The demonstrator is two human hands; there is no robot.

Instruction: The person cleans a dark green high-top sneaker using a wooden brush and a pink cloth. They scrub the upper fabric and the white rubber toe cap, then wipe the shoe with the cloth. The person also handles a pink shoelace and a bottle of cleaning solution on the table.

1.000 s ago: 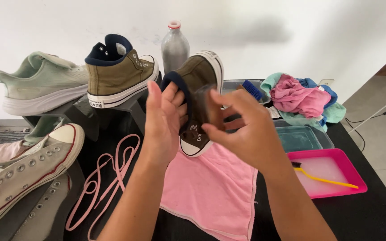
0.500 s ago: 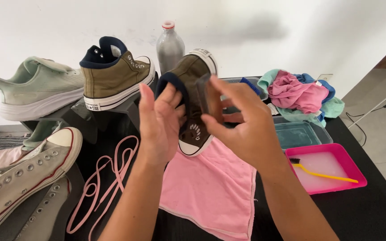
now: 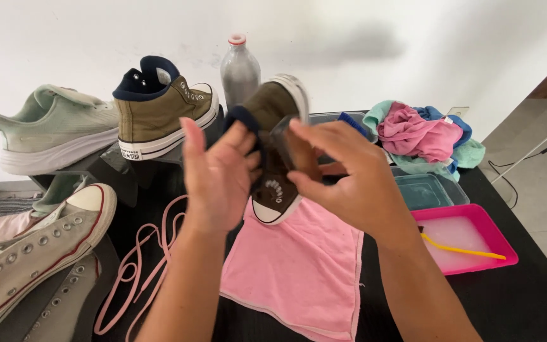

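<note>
A: Two hands, both on one olive high-top shoe [image 3: 272, 136], held up over the pink cloth [image 3: 299, 266] with its toe pointing away from you. Your left hand [image 3: 218, 180] is curled round the dark blue collar, fingers closed on it. Your right hand [image 3: 343, 174] is clamped on the far side, and something dark and smooth sits under its fingers; I cannot tell what it is.

B: Anything different from a second ago?

A: Little. The shoe sits much as it did against the cloth, tilted a touch more so the sole rim faces you, and your right fingers have slid further across its side. Your grip on the collar has not let go, so the work is on the shoe's side, not on setting it down.

B: How much room do you have?

A: To your right, the pink tray [image 3: 463, 244] with the yellow stick [image 3: 460, 250] lies near your forearm, and a clear tub [image 3: 428, 190] sits just behind it. The pile of rags [image 3: 422, 136] is behind that. On your left, pink laces [image 3: 144, 266] loop across the dark tabletop [image 3: 527, 297] beside a pale sneaker [image 3: 33, 253]. Straight ahead stand the matching olive shoe [image 3: 159, 117] and a grey bottle [image 3: 240, 69], close behind your hands.
</note>
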